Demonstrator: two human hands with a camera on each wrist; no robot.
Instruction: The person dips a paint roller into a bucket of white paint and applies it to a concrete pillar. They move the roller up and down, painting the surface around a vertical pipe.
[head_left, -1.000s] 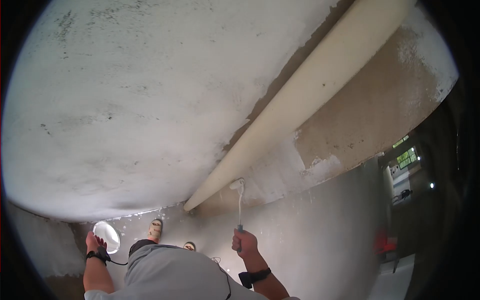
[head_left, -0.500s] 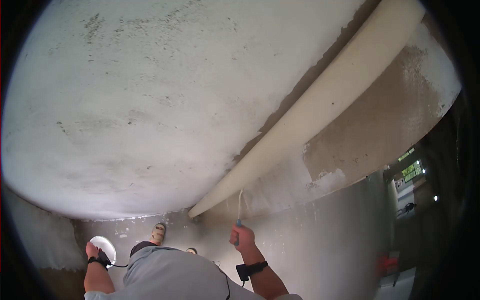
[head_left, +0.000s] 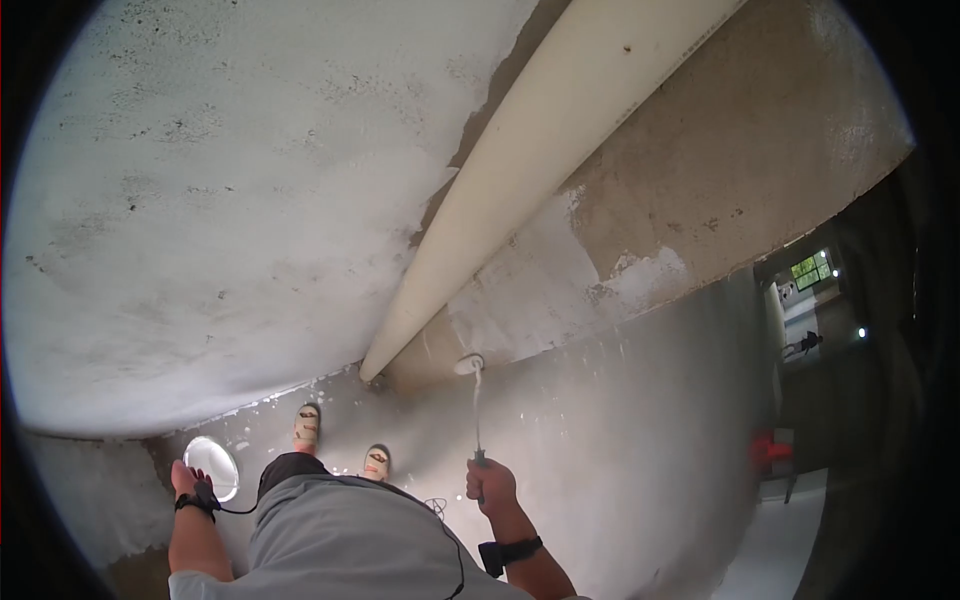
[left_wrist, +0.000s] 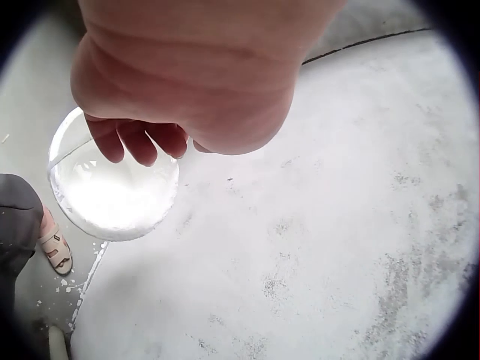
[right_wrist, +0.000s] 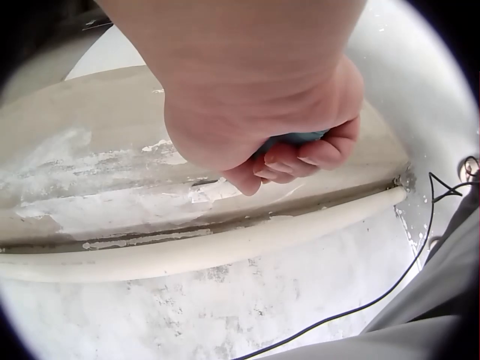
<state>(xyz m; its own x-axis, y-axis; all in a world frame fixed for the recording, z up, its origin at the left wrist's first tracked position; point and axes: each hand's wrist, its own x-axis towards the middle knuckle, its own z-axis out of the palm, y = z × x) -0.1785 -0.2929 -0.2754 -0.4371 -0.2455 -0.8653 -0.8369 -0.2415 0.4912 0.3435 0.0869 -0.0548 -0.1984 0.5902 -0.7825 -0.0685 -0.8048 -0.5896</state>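
Where the head view sweeps widest, the white, dark-specked wall [head_left: 250, 200] fills nine to eleven o'clock, and the cream pipe [head_left: 500, 190] beside it slants from one o'clock to eight; the right wrist view lays that pipe nearly level. A grey shirt [head_left: 340, 535] covers the person's torso at seven o'clock. At eight o'clock is the white bucket [head_left: 212, 470]; only the left wrist view looks well inside, onto a bright white interior, and shows a thin handle rising from the rim. The paint roller [head_left: 477, 410] stands at six o'clock, its length plain from the head; whether its head touches anything cannot be told. The right hand [head_left: 492, 486] grips it firmly, fingers wrapped around a teal grip [right_wrist: 292, 139], a colour clear only from that wrist. The left hand [head_left: 187, 480], fingers hooked, holds the bucket by its handle. Pale sandals [head_left: 307, 425] point toward eleven o'clock.
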